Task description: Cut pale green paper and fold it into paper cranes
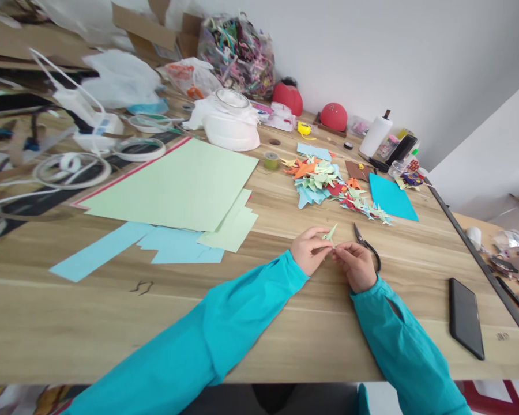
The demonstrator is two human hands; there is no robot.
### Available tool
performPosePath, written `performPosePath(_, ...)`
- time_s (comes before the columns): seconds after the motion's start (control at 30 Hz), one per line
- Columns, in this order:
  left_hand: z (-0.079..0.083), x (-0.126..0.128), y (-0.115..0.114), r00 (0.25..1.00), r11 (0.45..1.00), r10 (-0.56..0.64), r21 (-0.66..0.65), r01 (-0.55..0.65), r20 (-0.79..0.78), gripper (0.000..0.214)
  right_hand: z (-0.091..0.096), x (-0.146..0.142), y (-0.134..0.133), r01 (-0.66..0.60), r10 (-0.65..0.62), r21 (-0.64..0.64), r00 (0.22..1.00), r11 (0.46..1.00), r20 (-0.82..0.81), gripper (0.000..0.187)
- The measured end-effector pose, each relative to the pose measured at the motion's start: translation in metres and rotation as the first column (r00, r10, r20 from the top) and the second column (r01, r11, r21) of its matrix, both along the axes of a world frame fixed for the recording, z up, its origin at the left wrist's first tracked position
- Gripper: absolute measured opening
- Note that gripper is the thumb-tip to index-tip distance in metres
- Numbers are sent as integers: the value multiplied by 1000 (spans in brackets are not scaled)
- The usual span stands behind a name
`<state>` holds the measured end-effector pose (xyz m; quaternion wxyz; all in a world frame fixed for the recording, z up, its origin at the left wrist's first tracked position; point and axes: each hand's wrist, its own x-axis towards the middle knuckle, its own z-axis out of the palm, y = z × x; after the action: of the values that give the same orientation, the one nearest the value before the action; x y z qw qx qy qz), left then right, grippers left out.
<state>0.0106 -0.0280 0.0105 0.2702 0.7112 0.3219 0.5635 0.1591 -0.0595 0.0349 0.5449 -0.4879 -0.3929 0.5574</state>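
Note:
Both hands meet over the wooden table, pinching a small pale green folded-paper piece between their fingertips. My left hand has thumb and fingers closed on it, and a pointed tip sticks up past them. At its lower edge, the fingers of my right hand are closed on the same piece. Black scissors lie just beside and behind my right hand. Beyond the hands spreads a pile of folded paper shapes in orange, green, blue and red.
Large pale green sheets and blue paper pieces lie to the left. A phone rests at the right, with a turquoise square farther back. Cable coils, a white bundle and a white bottle line the far side.

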Motion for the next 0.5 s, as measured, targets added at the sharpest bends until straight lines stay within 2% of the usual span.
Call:
performPosePath(0.2,0,1,-1,999,988,44,145,-44,7,9,1,-3,-1,4,-6,-26,997,1000,-73,29)
performPosePath(0.5,1,3,-3,997,982,71,178,-69,-9,8,0,-4,-1,1,-5,-34,992,999,-129,29)
